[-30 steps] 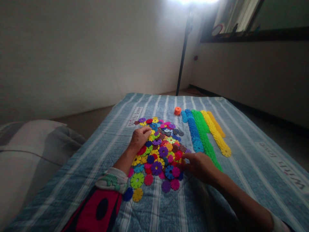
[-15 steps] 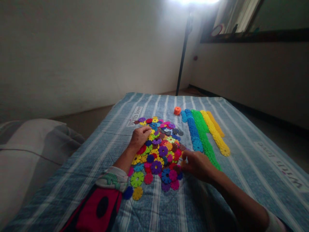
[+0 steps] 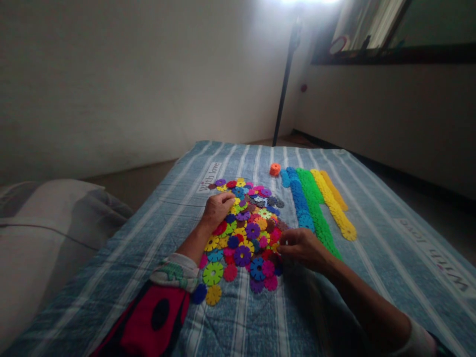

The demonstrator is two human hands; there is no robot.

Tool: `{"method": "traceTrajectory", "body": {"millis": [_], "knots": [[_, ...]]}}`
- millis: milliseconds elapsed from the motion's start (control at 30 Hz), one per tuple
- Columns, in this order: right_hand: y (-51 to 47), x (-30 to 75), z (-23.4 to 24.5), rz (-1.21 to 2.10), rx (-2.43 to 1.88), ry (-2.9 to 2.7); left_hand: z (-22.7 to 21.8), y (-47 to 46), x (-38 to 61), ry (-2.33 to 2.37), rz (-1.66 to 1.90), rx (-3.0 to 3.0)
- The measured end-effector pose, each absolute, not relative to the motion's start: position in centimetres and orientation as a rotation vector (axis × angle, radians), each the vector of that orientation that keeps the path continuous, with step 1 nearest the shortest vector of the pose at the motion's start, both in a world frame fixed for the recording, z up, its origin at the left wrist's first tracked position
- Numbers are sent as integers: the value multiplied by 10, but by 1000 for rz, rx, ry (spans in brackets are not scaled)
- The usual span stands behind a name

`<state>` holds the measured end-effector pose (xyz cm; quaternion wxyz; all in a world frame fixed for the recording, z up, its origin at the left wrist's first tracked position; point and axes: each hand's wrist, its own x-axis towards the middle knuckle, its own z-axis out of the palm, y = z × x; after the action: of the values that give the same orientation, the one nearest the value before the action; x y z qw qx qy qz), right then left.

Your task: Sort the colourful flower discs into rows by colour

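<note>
A loose pile of flat plastic snowflake discs [image 3: 245,233] in many colours lies on a blue striped quilt [image 3: 372,238]. My left hand [image 3: 217,208] rests on the pile's upper left edge with its fingers curled over discs. At the pile's right edge, my right hand [image 3: 303,246] has its fingertips pinched together on a disc I cannot make out clearly. To the right of the pile lie sorted rows of discs: a blue row [image 3: 297,201], a green row [image 3: 316,210], a yellow row [image 3: 334,206] and an orange row [image 3: 336,191].
A small orange stack of discs [image 3: 275,169] sits beyond the pile, left of the blue row. A grey pillow [image 3: 48,233] lies at the left. A black pole [image 3: 284,84] stands past the quilt's far edge under a bright lamp. A wall with a dark ledge runs along the right.
My right hand has drawn slightly up and in at the pile's right edge, its fingers closing from reaching to a pinch. My left hand has stayed where it was.
</note>
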<state>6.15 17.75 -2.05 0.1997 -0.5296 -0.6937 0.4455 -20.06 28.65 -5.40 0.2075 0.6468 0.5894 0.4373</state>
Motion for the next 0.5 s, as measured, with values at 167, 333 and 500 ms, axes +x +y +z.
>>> {"method": "traceTrajectory", "body": {"millis": [167, 333, 500], "knots": [[182, 65, -15, 1344, -1408, -1671, -57, 289, -201, 1631, 1211, 1806], [192, 80, -17, 1152, -1662, -1675, -60, 290, -201, 1617, 1227, 1796], [196, 72, -17, 1083, -1781, -1909, -56, 287, -201, 1624, 1222, 1805]]}}
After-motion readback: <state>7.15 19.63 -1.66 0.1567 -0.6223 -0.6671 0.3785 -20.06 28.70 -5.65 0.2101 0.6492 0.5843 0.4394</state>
